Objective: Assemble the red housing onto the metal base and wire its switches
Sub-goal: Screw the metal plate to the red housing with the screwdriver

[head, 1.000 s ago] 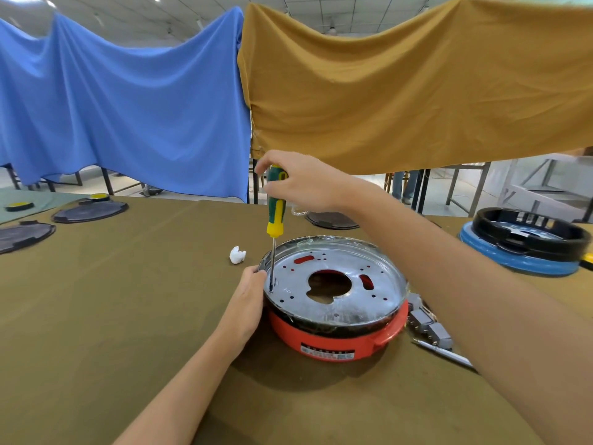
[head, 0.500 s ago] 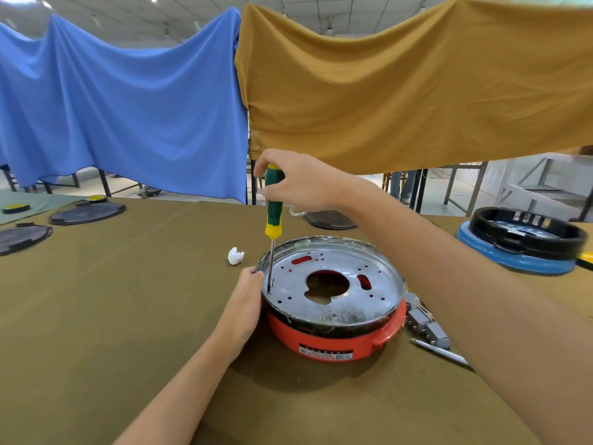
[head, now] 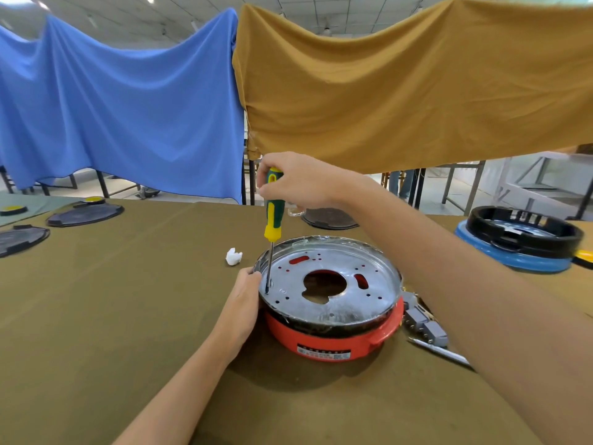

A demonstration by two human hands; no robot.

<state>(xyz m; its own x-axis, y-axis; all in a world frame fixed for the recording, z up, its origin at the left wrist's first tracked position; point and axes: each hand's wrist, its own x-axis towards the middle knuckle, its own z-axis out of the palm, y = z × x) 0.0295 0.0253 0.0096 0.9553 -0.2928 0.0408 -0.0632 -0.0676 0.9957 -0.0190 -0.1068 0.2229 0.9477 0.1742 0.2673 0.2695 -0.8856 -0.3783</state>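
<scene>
The round red housing (head: 324,340) lies on the olive table with the shiny metal base (head: 359,284) seated on top of it. My right hand (head: 296,181) grips the top of a green and yellow screwdriver (head: 272,216), which stands upright with its tip at a hole near the base's left rim. My left hand (head: 242,303) holds the left side of the housing and the base's rim. Grey switches (head: 425,326) with wires lie on the table just right of the housing, partly behind my right forearm.
A small white crumpled piece (head: 233,255) lies left of the base. A black ring on a blue housing (head: 519,242) stands at the right. Dark flat lids (head: 85,214) lie at far left and one (head: 330,217) behind. A metal tool (head: 439,351) lies by the switches.
Nearly nothing differs: my right hand has shifted slightly on the screwdriver handle, whose tip stays at the same hole. My left hand stays on the housing.
</scene>
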